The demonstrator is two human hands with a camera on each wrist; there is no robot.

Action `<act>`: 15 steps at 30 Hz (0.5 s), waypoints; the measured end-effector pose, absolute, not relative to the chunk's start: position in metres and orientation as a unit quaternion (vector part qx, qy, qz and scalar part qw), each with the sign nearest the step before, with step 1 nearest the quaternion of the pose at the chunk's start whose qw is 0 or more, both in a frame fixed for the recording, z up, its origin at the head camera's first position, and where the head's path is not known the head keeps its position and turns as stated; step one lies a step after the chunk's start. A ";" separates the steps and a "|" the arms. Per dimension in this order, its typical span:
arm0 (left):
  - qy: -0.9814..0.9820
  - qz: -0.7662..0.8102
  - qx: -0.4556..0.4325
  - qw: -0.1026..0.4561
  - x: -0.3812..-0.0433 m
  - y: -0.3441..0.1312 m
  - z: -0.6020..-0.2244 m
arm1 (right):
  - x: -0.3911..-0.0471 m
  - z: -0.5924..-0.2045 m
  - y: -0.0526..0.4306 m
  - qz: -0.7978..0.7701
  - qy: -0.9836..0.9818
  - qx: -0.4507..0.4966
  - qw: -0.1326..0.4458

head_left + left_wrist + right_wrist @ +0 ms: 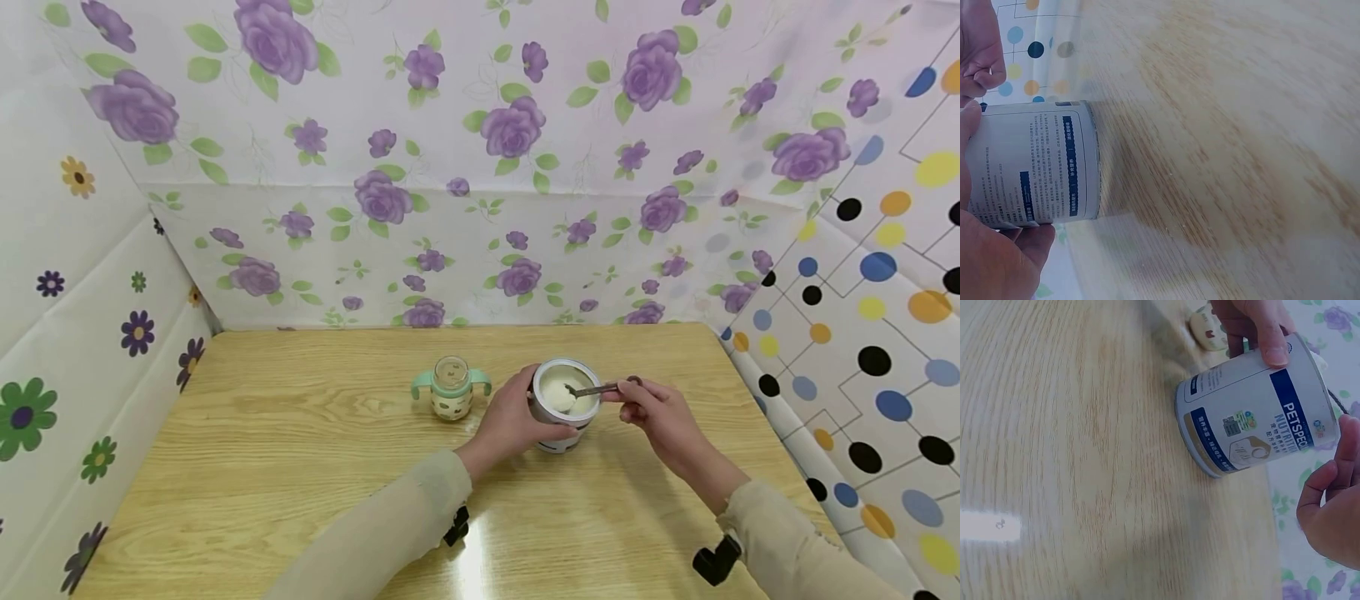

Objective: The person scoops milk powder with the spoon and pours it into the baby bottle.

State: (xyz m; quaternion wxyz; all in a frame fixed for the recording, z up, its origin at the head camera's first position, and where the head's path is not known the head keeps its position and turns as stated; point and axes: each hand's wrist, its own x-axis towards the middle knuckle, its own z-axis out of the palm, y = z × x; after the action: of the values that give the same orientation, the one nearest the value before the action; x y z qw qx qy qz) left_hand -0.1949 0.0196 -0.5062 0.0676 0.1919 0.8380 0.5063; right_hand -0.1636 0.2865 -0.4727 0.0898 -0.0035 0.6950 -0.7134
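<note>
Tin [1244, 415] with "PETSPEC" lettering [1295, 425]

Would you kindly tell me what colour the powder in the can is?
The powder is pale cream, best seen in the head view.

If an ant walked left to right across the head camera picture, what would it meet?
Flower-patterned left wall → bottle with green handles → left grip → white can → right grip → dotted wall.

Left arm [382, 521] stretching toward the far edge of the tabletop [285, 417], left hand [517, 417] gripping, thumb spread wide! Right arm [787, 533] slants in by the right edge, right hand [663, 421] pinching, fingers bent!
</note>
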 end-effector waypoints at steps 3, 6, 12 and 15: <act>0.836 0.509 0.192 0.069 -0.195 0.020 -0.506 | -0.163 -0.474 0.289 -0.742 0.663 0.008 0.097; 0.836 0.510 0.192 0.069 -0.194 0.019 -0.506 | -0.162 -0.476 0.293 -0.759 0.642 0.010 0.110; 0.835 0.510 0.194 0.068 -0.195 0.019 -0.508 | -0.160 -0.479 0.296 -0.776 0.619 0.014 0.122; 0.834 0.512 0.195 0.068 -0.195 0.019 -0.507 | -0.160 -0.479 0.296 -0.782 0.611 0.020 0.120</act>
State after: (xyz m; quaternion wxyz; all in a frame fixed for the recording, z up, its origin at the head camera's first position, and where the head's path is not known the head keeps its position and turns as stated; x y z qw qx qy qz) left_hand -0.1948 0.0189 -0.5066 0.0681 0.1954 0.8337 0.5119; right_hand -0.1603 0.2961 -0.4793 0.1201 0.0205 0.6111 -0.7821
